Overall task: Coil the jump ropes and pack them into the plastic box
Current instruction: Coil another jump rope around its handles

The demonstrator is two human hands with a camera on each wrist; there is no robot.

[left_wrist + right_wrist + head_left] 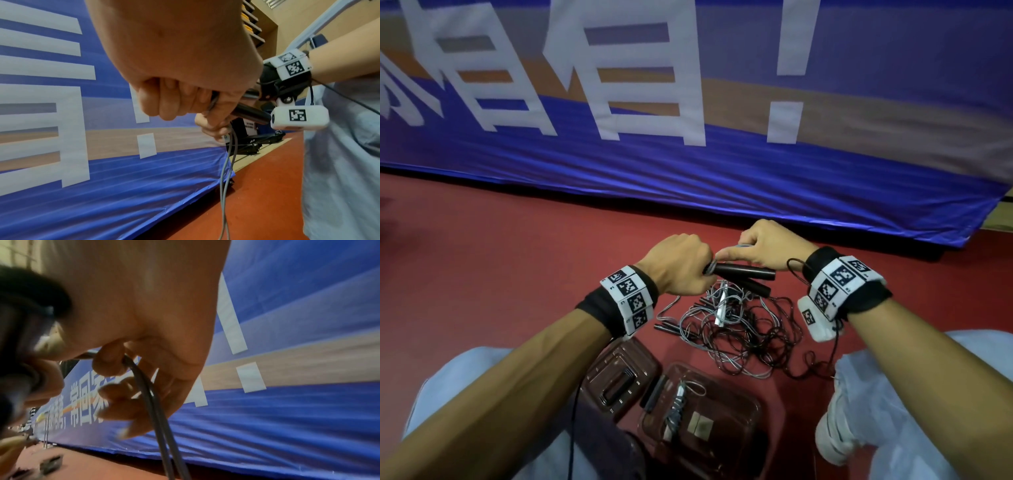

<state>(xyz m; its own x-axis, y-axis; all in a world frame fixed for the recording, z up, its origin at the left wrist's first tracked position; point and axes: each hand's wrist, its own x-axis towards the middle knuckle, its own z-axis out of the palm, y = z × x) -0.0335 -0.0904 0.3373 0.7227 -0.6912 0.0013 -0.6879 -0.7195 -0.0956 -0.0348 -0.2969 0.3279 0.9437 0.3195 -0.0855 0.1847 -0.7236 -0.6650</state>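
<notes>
From above, a person crouched on the red floor (pixel 500 260) closes the left hand (pixel 678 269) around the ends of two black handles (pixel 744 272), while the right hand (pixel 767 248) pinches a grey cord loop just beyond them. More jump ropes (pixel 739 329) lie tangled between the knees, near the open plastic box (pixel 739 404), which already holds one bundle.

Left wrist view: fingers (pixel 164 104) are curled tight over the handles (pixel 246 113); two strands of grey cord (pixel 226 170) hang limp toward the floor.

Right wrist view: fingertips (pixel 109 358) hook the cord (pixel 156 402), which runs down doubled.

The cord looks light, springy and smooth, likely to unwind; the rigid handles appear the surest hold, with each loop pinched against them.
</notes>
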